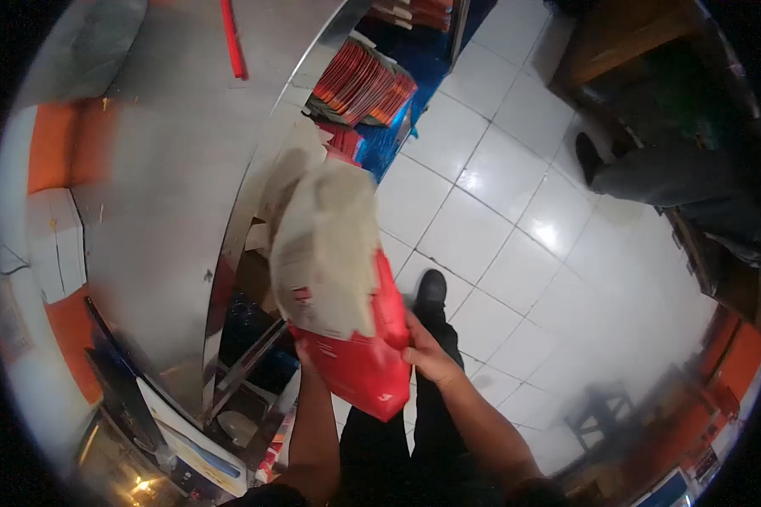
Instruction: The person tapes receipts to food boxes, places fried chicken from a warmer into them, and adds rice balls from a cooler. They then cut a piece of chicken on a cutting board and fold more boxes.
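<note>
Above the person's legs, a red and cream printed paper bundle [347, 367] is held in both hands, its long cream part stretching away from me and blurred by motion. My left hand [303, 353] grips its left edge, with most of the fingers hidden behind it. On the right edge, my right hand [429, 353] is closed with the thumb on the near face and the other fingers behind. The bundle's far end overlaps the edge of the metal table in this view.
A grey metal table [169, 169] fills the left side, with a red stick [232, 42] on top. Stacks of red-edged printed pieces [364, 84] lie on a blue surface [389, 148] beyond it. White floor tiles [499, 211] run to the right, where another person's leg [651, 176] shows.
</note>
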